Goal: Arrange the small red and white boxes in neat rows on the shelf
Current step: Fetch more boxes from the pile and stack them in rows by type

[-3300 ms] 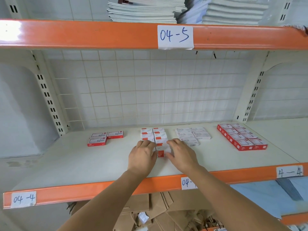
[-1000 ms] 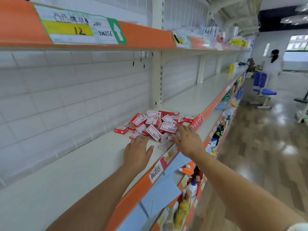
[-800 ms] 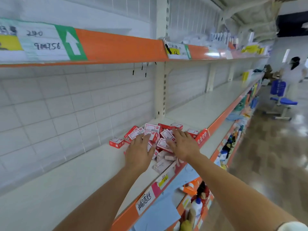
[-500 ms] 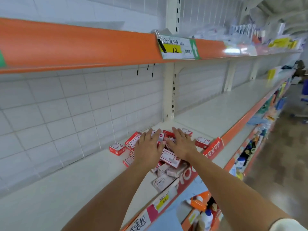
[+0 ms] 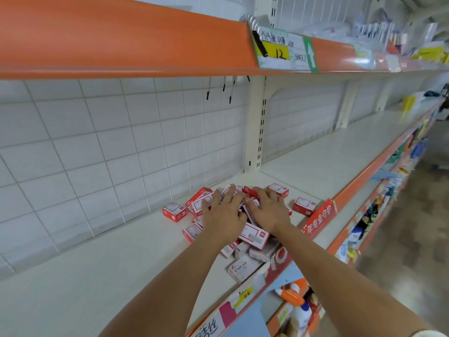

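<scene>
Store shelving fills the head view: a long pale shelf [image 5: 102, 271] with an orange front edge runs away to the right, backed by a white wire grid panel [image 5: 97, 147], with another orange-edged shelf above it carrying a handwritten price label [image 5: 284, 51]. Near the front edge of the pale shelf, just left of an upright post [image 5: 254, 122], lies a loose heap of small red and white boxes [image 5: 254, 235], tipped at all angles and overlapping one another. A few sit apart from the heap: one box [image 5: 173, 211] toward the back panel on the left, another [image 5: 304, 206] to the right beside a red sign [image 5: 318, 221] clipped to the front edge, and a pale box marked "STAPLES" [image 5: 243, 267] at the very front edge. The left hand [image 5: 224, 212] lies flat on top of the heap with fingers spread and nearly straight, pressing rather than gripping. The right hand [image 5: 266, 206] rests just beside it on the heap, fingers also extended and splayed over the boxes; neither hand appears to have closed around a box. Judging by this, the arranging here has barely begun: no row is formed in this pile, every box visible is still jumbled, and the hands look set to gather or spread the heap. The lower shelf [image 5: 298, 310] holds bottles, blurred.
</scene>
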